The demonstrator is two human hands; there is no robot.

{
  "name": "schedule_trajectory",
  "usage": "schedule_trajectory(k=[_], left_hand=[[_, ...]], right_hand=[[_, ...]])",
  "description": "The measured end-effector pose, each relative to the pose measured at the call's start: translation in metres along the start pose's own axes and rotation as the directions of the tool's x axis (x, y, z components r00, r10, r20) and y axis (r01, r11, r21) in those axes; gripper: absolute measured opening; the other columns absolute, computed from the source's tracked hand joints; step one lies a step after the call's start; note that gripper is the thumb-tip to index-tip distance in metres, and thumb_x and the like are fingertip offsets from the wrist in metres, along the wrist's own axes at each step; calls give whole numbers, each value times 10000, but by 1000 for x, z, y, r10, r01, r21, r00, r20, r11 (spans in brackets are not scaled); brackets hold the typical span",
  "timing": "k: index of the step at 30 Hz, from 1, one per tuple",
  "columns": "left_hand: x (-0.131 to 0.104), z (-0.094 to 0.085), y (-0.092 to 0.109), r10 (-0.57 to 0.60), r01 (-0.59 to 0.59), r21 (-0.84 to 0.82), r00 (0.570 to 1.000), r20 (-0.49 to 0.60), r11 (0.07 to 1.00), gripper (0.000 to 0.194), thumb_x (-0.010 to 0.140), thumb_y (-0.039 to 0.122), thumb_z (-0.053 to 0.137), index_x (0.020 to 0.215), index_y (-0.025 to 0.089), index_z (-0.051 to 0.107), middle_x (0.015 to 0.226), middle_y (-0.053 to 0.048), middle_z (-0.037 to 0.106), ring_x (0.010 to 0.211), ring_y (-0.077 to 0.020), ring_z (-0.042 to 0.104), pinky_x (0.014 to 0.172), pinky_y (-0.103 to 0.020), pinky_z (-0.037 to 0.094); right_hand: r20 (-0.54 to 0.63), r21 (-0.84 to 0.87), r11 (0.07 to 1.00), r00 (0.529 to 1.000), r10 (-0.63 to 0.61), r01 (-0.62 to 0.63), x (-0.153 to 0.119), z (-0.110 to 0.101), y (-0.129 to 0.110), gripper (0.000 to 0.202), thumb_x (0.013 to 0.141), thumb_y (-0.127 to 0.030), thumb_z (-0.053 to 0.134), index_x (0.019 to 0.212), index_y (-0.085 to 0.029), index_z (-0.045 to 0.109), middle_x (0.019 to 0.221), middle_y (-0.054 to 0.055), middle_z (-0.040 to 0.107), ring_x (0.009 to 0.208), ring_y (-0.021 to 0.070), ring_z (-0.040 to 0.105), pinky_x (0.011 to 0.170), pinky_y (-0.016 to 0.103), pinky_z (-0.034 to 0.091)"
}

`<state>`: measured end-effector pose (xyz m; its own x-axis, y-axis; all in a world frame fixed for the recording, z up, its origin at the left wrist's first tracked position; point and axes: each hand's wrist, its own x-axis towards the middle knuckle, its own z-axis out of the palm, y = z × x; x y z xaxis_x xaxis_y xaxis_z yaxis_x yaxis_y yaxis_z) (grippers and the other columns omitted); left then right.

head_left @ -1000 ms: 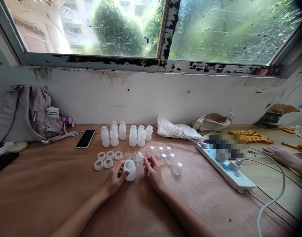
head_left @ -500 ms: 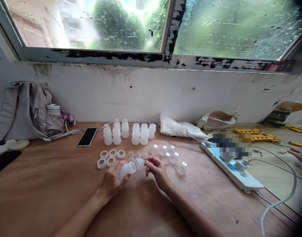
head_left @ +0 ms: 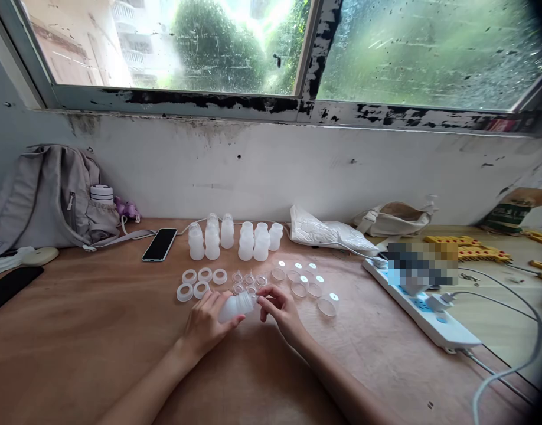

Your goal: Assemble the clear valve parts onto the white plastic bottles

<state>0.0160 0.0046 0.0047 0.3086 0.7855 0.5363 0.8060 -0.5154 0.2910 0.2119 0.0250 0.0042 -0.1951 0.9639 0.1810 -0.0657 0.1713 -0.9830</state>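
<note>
My left hand [head_left: 205, 323] is wrapped round a small frosted white bottle [head_left: 229, 310], tilted with its neck to the right. A clear ribbed collar piece [head_left: 245, 301] sits at the bottle's mouth; whether it is seated cannot be told. The fingertips of my right hand [head_left: 280, 311] pinch the outer end of that piece. Just behind the hands lie several clear teats [head_left: 249, 280]. White rings [head_left: 179, 292] are grouped to their left, and clear round caps [head_left: 327, 308] with white discs to their right. Frosted bottles [head_left: 245, 245] stand in two groups further back, the left ones topped with clear parts.
A phone [head_left: 160, 245] and a grey backpack [head_left: 45, 195] are on the left. White plastic packaging [head_left: 313, 229] lies by the wall. On the right are a power strip [head_left: 448, 327] with looping cables, a cloth bag [head_left: 392, 219] and yellow plastic pieces [head_left: 483, 254].
The clear collar piece has moved from just beside the bottle's mouth onto it. The view has shifted slightly, and another person's hand at the right edge has left the picture.
</note>
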Motion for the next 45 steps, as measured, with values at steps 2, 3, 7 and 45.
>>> schedule_trajectory(k=[2,3,7,45], left_hand=[[0,1,0,6,-6,9,1000,-7,1000,388,775,489,496,1010,186,552,866,-58,633,786,-216,565,679,-321,468],[0,1,0,8,-8,11,1000,-10,1000,386,776,490,493,1007,188,553,868,-58,634,787,-216,566,679,-321,469],[-1,2,0,-1,1,12,1000,-2,1000,382,778,489,493,1006,188,552,878,-58,633,797,-219,564,686,-327,466],[-2,-5,7,69,-70,35,997,14,997,465,741,539,520,1020,170,560,865,-73,642,800,-235,577,700,-340,465]], right_hand=[[2,-19,1000,1000,-4,4,0,0,-2,203,733,-373,595,784,-180,560,702,-21,533,449,80,506,439,215,378],[3,-32,999,1000,-2,3,0,0,-3,205,733,-375,594,782,-178,556,687,-21,532,449,84,504,439,216,377],[19,-82,997,1000,-11,13,-1,0,-4,193,755,-367,569,794,-179,551,626,-29,517,456,93,500,450,217,373],[94,-395,909,990,-104,133,1,-4,-6,358,825,-405,444,551,-183,379,523,-42,339,483,90,310,460,222,218]])
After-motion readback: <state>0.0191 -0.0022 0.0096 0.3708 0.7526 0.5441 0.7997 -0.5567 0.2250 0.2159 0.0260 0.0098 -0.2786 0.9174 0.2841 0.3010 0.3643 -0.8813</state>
